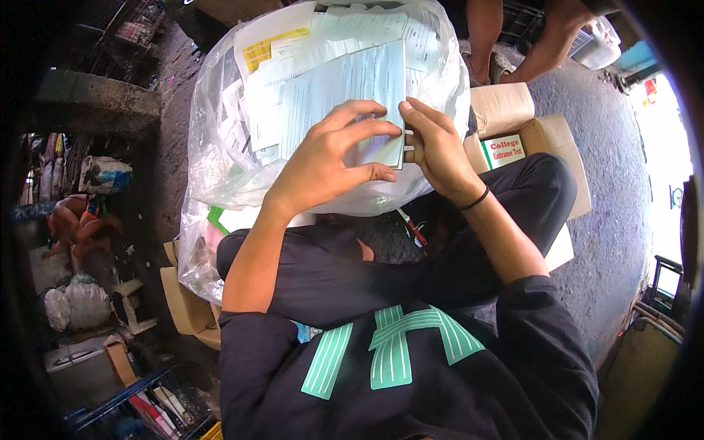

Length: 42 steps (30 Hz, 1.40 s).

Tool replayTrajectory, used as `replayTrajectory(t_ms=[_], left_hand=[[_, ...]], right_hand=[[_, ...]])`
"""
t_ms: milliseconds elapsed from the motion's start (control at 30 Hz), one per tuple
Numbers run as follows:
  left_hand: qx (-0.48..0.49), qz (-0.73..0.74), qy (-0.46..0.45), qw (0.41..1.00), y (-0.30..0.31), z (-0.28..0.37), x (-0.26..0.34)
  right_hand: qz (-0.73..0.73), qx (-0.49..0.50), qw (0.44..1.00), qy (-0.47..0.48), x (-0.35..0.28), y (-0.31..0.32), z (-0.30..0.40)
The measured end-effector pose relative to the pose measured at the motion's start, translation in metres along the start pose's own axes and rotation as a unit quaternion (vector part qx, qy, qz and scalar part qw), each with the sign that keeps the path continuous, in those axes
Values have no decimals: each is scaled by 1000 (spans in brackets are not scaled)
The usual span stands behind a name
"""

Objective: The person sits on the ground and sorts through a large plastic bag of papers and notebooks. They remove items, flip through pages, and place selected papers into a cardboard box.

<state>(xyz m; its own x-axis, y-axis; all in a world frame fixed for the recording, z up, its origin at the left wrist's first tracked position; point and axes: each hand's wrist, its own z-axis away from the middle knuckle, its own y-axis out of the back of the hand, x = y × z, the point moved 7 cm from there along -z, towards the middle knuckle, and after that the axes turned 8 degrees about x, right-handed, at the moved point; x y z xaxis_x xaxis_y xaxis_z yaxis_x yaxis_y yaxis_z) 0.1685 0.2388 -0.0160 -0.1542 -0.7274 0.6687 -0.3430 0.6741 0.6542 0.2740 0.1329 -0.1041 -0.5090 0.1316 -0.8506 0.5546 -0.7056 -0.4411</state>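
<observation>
Over a large clear plastic bag [214,165] full of loose papers [357,27], both of my hands are at a stack of printed sheets or a booklet [352,77]. My left hand [335,148] lies across its lower part, with the fingers spread and the fingertips near its right edge. My right hand [437,143] holds that right edge, the thumb on top and other fingers at the side. Whether my left fingers press on the paper is hard to tell. A dark band circles my right wrist. Below the bag, a red-handled knife or similar tool [413,228] lies on the ground between my legs.
An open cardboard box [555,137] with a printed book [503,151] stands at the right. Another person's legs [484,38] are behind it. At the left are another cardboard box [184,302], a seated person [85,220] and a blue wire crate [126,393] with items.
</observation>
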Motion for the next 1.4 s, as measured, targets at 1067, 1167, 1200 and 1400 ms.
replayTrajectory(t_ms=[1067, 1167, 1200, 1400], left_hand=[[367, -389, 317, 783, 213, -80, -190], [430, -381, 362, 734, 325, -16, -255], [496, -342, 358, 713, 316, -18, -235], [653, -304, 292, 629, 371, 15, -198]], right_hand=[[498, 105, 786, 352, -53, 19, 82], [383, 124, 844, 354, -50, 59, 117], [389, 133, 841, 352, -48, 66, 120], [457, 244, 766, 381, -76, 109, 137]])
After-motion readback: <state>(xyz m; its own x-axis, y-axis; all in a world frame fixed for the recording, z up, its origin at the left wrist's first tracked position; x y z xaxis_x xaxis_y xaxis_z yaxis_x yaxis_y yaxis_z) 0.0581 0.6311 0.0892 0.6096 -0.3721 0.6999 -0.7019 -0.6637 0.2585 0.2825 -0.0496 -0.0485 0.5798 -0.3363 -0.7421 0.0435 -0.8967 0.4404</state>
